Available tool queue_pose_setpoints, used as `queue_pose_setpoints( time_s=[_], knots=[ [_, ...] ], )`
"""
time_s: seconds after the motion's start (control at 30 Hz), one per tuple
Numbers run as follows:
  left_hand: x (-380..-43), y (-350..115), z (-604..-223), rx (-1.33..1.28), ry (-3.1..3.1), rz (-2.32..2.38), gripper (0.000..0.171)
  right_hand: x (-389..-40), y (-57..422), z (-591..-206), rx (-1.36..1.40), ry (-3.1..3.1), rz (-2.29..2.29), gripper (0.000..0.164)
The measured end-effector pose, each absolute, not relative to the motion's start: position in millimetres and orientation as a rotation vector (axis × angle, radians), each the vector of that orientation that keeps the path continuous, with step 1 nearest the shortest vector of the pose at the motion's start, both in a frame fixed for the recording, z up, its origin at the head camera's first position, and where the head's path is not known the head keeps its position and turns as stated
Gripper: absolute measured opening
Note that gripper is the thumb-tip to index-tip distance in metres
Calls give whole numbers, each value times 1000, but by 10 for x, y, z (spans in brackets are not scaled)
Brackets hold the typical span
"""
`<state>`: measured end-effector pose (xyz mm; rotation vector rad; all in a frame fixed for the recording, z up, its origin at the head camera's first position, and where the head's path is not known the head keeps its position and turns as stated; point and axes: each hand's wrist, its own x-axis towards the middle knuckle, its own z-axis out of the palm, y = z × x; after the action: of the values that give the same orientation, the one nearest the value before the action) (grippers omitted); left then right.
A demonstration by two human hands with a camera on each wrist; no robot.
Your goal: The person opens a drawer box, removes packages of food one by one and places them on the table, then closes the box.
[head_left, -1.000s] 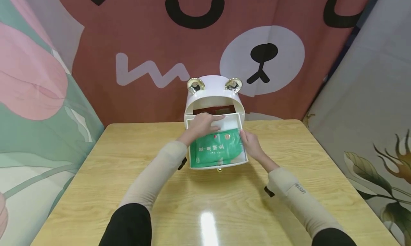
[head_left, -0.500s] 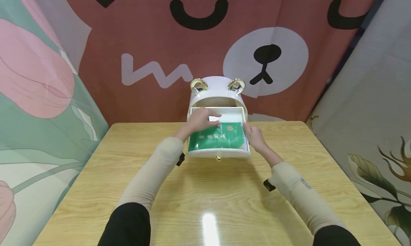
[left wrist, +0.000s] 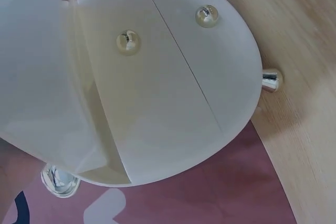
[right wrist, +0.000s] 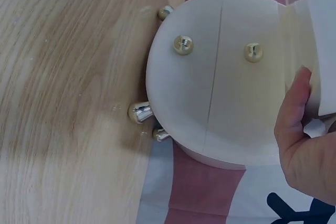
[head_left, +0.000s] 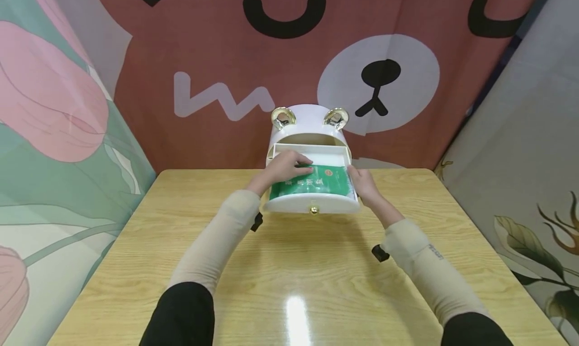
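Observation:
A white storage box (head_left: 309, 116) with two gold ears stands at the back of the table. Its top drawer (head_left: 289, 204) juts from the upper opening, and inside lies a green packet (head_left: 336, 181) with pale lettering. My right hand (head_left: 363, 186) grips the drawer's right side, its thumb up along the wall in the right wrist view. Over the drawer's left side reaches my left hand (head_left: 286, 167), fingers extended above the packet and thumb at its upper edge. Only a sliver of the left hand (left wrist: 13, 169) shows in the left wrist view.
Two lower drawer fronts with gold knobs (right wrist: 253, 52) face me below the opening. Short gold feet (left wrist: 272, 80) hold the box on the wooden table (head_left: 253, 285). Just behind hangs a reddish curtain (head_left: 217, 145) with a bear face; patterned cloth (head_left: 511, 175) borders the right.
The drawer has tipped from a steep slant to nearly level and moved farther back toward the box's opening. Both hands have moved along with it, and the dark inside is now covered.

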<state>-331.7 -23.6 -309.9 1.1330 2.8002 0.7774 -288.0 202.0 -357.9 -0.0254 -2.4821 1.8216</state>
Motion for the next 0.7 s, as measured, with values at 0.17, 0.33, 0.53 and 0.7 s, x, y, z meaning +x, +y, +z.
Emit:
queue_pose_setpoints(
  time_s=[0.17, 0.33, 0.53, 0.7],
  knots=[
    [-3322, -207, -3139, 1224, 2833, 720, 34, -2830, 1996, -3530, -79, -2477, 1874, 43],
    [-3337, -207, -3197, 1232, 2844, 721, 36, -2941, 2003, -3566, -142, -2506, 1851, 45],
    [-3412, -184, -3186, 1237, 2843, 758, 38, -3098, 2020, -3515, -247, -2388, 1885, 36],
    [-3492, -200, -3147, 1204, 2856, 759, 39, -3203, 2010, -3457, -326, -2445, 1729, 43]
  ],
)
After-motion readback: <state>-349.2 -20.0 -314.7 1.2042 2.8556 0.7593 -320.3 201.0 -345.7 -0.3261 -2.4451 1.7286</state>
